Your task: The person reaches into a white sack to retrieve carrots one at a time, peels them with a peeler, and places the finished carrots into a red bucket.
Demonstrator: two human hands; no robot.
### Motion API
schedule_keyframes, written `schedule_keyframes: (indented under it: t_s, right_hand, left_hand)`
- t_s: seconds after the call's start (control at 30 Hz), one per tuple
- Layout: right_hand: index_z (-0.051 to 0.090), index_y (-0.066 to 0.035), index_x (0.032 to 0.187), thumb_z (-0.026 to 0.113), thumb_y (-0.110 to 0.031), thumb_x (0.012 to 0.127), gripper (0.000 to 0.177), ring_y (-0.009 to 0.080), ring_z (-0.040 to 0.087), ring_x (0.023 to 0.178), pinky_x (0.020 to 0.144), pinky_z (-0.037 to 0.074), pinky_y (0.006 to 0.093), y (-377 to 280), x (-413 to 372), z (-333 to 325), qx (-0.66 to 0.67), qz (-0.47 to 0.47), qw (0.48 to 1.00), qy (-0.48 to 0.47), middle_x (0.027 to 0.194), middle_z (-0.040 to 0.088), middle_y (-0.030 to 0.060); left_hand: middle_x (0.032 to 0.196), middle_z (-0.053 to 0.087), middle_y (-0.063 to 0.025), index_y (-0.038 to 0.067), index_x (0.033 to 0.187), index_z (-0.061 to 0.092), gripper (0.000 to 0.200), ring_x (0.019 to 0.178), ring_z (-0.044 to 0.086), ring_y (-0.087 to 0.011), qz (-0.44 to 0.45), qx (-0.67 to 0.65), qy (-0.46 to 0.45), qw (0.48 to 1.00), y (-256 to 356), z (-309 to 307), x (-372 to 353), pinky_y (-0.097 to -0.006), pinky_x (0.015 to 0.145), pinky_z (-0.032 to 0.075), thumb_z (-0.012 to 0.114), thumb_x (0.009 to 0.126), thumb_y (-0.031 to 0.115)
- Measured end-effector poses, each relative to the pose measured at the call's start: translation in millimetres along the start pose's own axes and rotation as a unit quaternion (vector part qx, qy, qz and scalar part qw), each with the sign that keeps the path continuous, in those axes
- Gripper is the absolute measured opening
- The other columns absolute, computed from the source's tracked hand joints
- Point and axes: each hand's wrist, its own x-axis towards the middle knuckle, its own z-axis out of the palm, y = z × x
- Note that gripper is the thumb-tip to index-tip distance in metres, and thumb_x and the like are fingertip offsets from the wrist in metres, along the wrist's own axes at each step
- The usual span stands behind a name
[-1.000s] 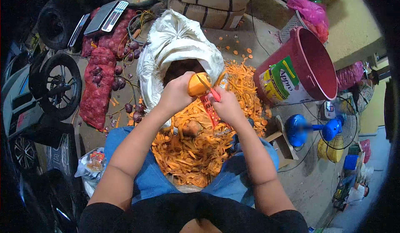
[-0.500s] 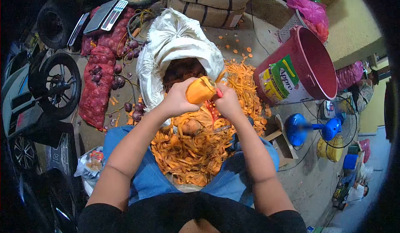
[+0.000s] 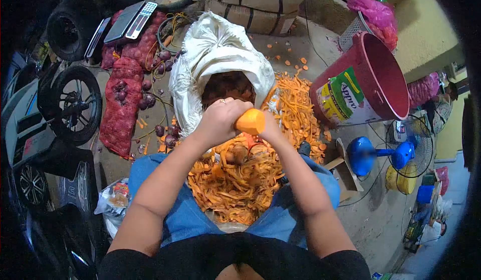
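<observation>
My left hand (image 3: 220,122) is wrapped round a peeled orange carrot (image 3: 251,121), whose blunt end points to the right. Just beyond that end is my right hand (image 3: 270,128), partly hidden behind the carrot. Its fingers and whatever they hold cannot be made out. Under both hands lies a heap of orange peelings (image 3: 235,185), with a rough brown unpeeled piece (image 3: 237,154) on it. Behind the hands, a white woven sack (image 3: 220,54) lies open, its inside dark and brown.
A large red bucket (image 3: 361,79) tips at the right, near a blue fan (image 3: 403,155) and a cardboard box (image 3: 345,177). Red net bags of onions (image 3: 120,109) and a scale (image 3: 125,22) are at the left, beside a motorcycle wheel (image 3: 76,104).
The carrot has turned, so its cut end now faces right. My right hand has dropped slightly behind it, and the red tool seen in it earlier is hidden. The whole view has shifted a little.
</observation>
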Motion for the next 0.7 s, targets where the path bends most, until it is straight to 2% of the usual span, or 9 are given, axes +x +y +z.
schedule_keyframes:
  t_s: [0.13,0.27,0.33,0.4,0.5,0.57,0.63,0.67,0.7]
  right_hand:
    - [0.055,0.001,0.072,0.050,-0.019,0.071,0.021,0.0278,0.055,0.066,0.057,0.041,0.0324,5.9,12.4,-33.4,0.073,0.071,0.989,0.110,0.067,0.055,0.0185]
    - [0.053,0.001,0.082,0.050,-0.013,0.074,0.017,0.0077,0.044,0.056,0.052,0.038,0.0227,-7.7,-4.4,-107.1,0.206,0.044,0.941,0.266,0.064,0.052,0.0019]
    - [0.050,0.003,0.085,0.050,-0.013,0.076,0.019,0.0054,0.040,0.056,0.052,0.036,0.0196,-15.1,-21.3,-137.3,0.298,0.011,0.890,0.346,0.067,0.049,0.0004]
    - [0.048,0.004,0.087,0.051,-0.014,0.076,0.021,0.0064,0.045,0.059,0.054,0.037,0.0197,6.7,-28.2,-158.5,0.380,-0.042,0.814,0.437,0.071,0.051,0.0026]
    - [0.049,0.002,0.088,0.050,-0.013,0.076,0.019,0.0099,0.050,0.064,0.056,0.040,0.0217,-2.1,-57.7,-190.8,0.466,-0.048,0.754,0.460,0.074,0.052,0.0047]
    - [0.049,0.002,0.087,0.049,-0.013,0.076,0.018,0.0120,0.051,0.066,0.057,0.041,0.0229,-2.2,-70.1,-204.5,0.504,-0.054,0.725,0.467,0.075,0.052,0.0052]
    - [0.051,-0.006,0.083,0.050,-0.018,0.077,0.013,0.0109,0.047,0.057,0.049,0.039,0.0223,-1.1,-74.2,-210.0,0.564,-0.060,0.697,0.438,0.067,0.049,0.0016]
    - [0.051,-0.006,0.083,0.050,-0.018,0.077,0.013,0.0109,0.047,0.057,0.049,0.039,0.0223,-1.5,-76.5,-210.2,0.565,-0.061,0.696,0.438,0.067,0.049,0.0016]
    - [0.051,-0.008,0.084,0.050,-0.019,0.077,0.014,0.0102,0.046,0.055,0.047,0.037,0.0224,-2.5,-78.3,-210.9,0.575,-0.093,0.704,0.406,0.066,0.048,0.0011]
  left_hand:
    - [0.077,0.052,-0.0110,0.006,0.092,0.045,0.043,0.075,0.050,-0.0283,-0.015,0.012,-0.029,0.999,-6.7,9.6,-4.1,-0.0364,0.064,0.040,0.062,0.053,0.006]
    - [0.081,0.053,-0.0110,0.005,0.093,0.045,0.043,0.077,0.051,-0.0277,-0.135,-0.020,-0.091,0.986,-17.6,41.7,-17.6,-0.0358,0.065,0.041,0.062,0.053,0.008]
    - [0.090,0.054,-0.0102,0.006,0.099,0.045,0.051,0.086,0.051,-0.0246,-0.251,0.094,-0.428,0.863,-32.4,67.8,-29.5,-0.0346,0.069,0.042,0.066,0.054,0.019]
    - [0.092,0.055,-0.0086,0.007,0.099,0.049,0.051,0.086,0.051,-0.0231,-0.183,0.148,-0.619,0.749,-50.1,103.8,-51.6,-0.0349,0.067,0.042,0.068,0.054,0.022]
    - [0.096,0.054,-0.0079,0.007,0.093,0.054,0.046,0.088,0.051,-0.0207,-0.135,0.130,-0.725,0.663,-39.7,121.6,-36.5,-0.0344,0.067,0.043,0.069,0.052,0.023]
    - [0.086,0.057,-0.0070,0.010,0.089,0.055,0.033,0.079,0.055,-0.0234,-0.026,0.180,-0.691,0.699,-5.0,108.7,18.8,-0.0329,0.061,0.044,0.064,0.058,0.018]
    - [0.078,0.057,-0.0044,0.011,0.096,0.047,0.036,0.077,0.056,-0.0222,0.099,0.234,-0.459,0.851,-0.6,135.8,65.5,-0.0369,0.059,0.044,0.058,0.063,0.016]
    - [0.079,0.056,-0.0039,0.010,0.093,0.046,0.031,0.077,0.055,-0.0227,0.053,0.198,-0.403,0.892,41.5,111.8,110.8,-0.0382,0.062,0.043,0.056,0.064,0.017]
    - [0.085,0.054,-0.0052,0.012,0.093,0.046,0.030,0.080,0.053,-0.0222,0.198,0.185,-0.116,0.955,51.0,120.4,137.3,-0.0364,0.069,0.041,0.055,0.065,0.019]
